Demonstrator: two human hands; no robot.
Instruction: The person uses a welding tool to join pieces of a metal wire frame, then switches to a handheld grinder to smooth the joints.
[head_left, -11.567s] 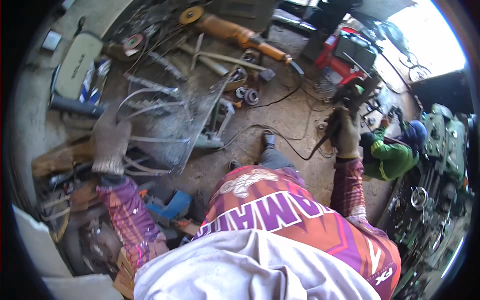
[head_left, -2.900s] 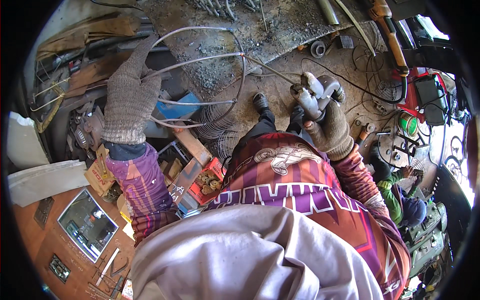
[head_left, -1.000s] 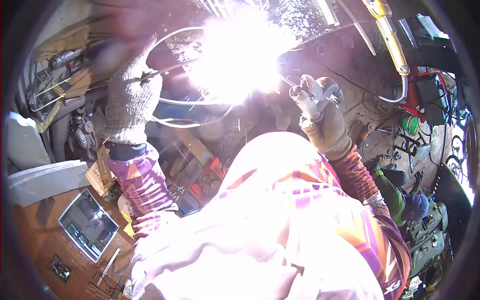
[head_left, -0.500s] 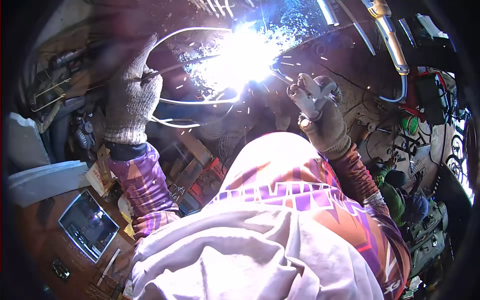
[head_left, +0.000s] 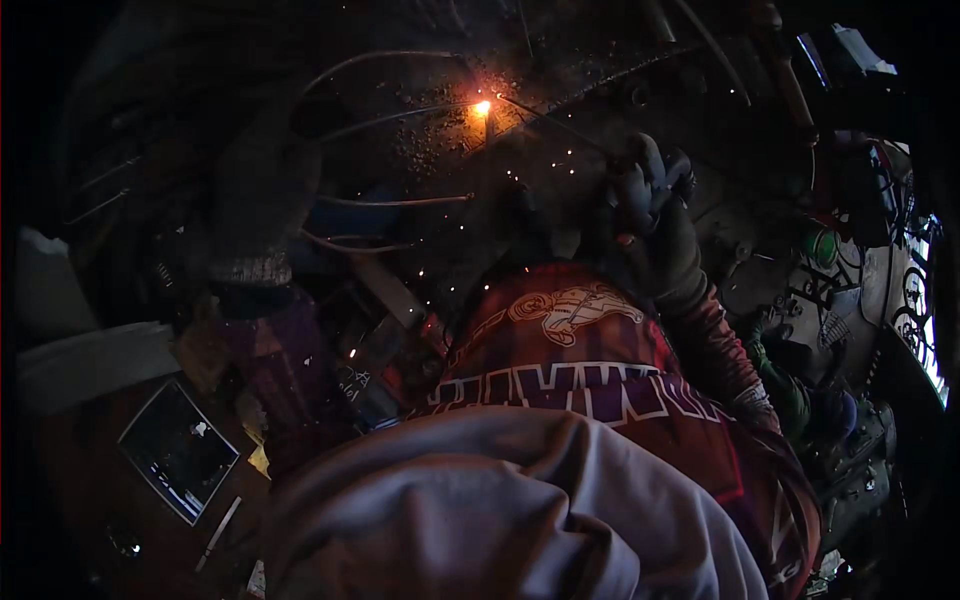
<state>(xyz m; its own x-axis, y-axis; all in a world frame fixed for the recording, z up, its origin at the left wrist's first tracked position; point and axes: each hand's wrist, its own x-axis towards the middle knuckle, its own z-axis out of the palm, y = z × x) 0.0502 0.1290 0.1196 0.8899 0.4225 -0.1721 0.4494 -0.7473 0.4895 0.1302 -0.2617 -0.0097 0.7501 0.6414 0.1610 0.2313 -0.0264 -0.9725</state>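
Pale cloth (head_left: pixel 500 500) nearest, cut off at lower edge. Right hand (head_left: pixel 675 250): grip clenched round holder (head_left: pixel 635 190), outline murky; thin electrode (head_left: pixel 550 122), tip just beside glowing spot (head_left: pixel 483 107). Left hand (head_left: pixel 262 190) nearly lost in dark, grip cannot be told. Bent rods (head_left: pixel 395 203) between hands, left ends swallowed by shadow, one meeting glow. Grit (head_left: pixel 425 145) beneath, visible only around glow.

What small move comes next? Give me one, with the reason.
Perhaps have the right hand draw its holder back slightly: the thin rod seems to end just short of the glowing spot on the bent rods, sparks are scattered about, and darkness hides the metal's shape there.
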